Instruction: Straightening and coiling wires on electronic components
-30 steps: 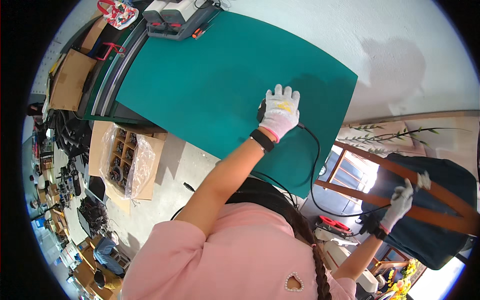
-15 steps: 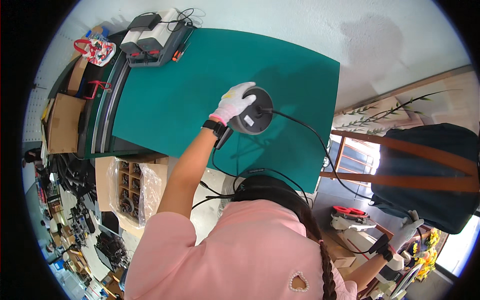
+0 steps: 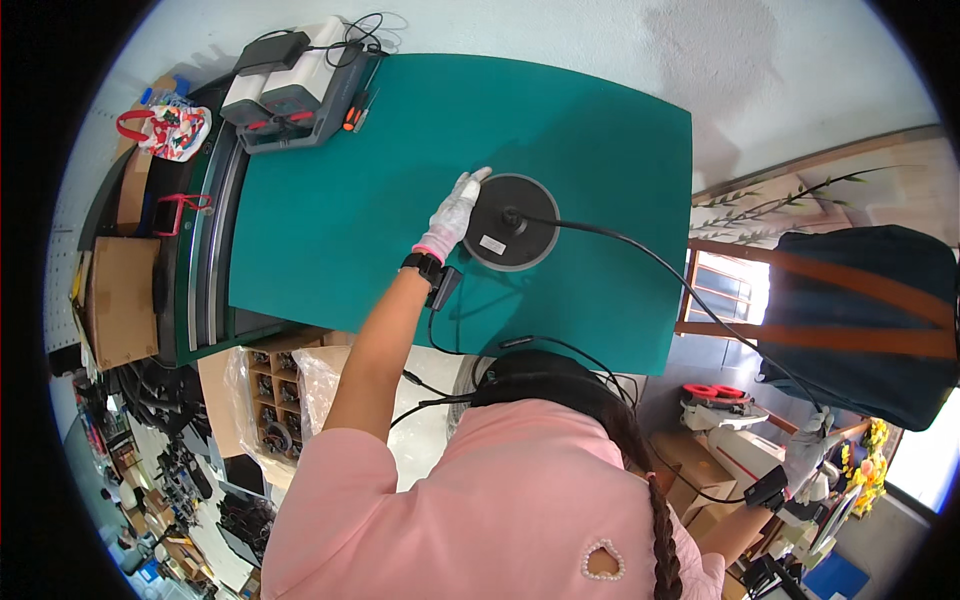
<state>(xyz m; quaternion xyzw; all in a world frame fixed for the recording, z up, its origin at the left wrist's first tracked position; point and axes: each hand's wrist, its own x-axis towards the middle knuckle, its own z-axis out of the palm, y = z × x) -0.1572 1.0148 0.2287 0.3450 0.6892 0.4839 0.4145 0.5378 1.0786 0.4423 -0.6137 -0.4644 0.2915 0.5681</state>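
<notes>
A round black disc-shaped base is held over the green tabletop, its flat face with a white label toward me. My left hand, in a white glove, grips its left rim, with the fingers partly hidden at the edge. From the fitting at the disc's middle, a black cable arches right and down to my other side. There my right hand, also gloved, is closed around the cable, low at the far right beside a dark cloth-covered chair back. Its fingers are small and partly unclear.
The green table meets a white wall. At its far left stand a grey-and-white device and orange-handled screwdrivers. Below the left side is a divided cardboard box. The dark-covered chair stands at right.
The disc has turned from a tilt to face me more fully, with my left hand now along its left rim. My right hand has risen slightly leftward with the cable.
</notes>
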